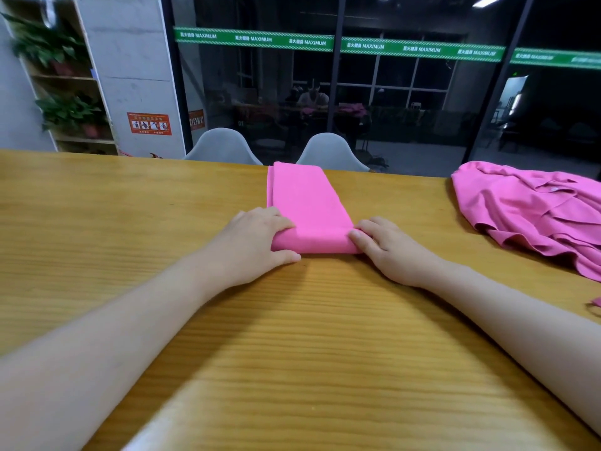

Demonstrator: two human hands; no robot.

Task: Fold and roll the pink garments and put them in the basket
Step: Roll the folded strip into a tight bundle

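The left hand (pixel 257 242) had its fingers (pixel 279 222) curled over the top of the rolled near end of a long, narrow folded strip of bright pink fabric (pixel 305 203), with the thumb pressed along the roll's near side. The right hand (pixel 387 249) gripped the roll's other end, fingers bent against the cloth. The strip ran away from the hands, flat on the yellow wooden table (pixel 130 222), to its far edge. A loose heap of pink garments (pixel 533 213) lay well apart at the right.
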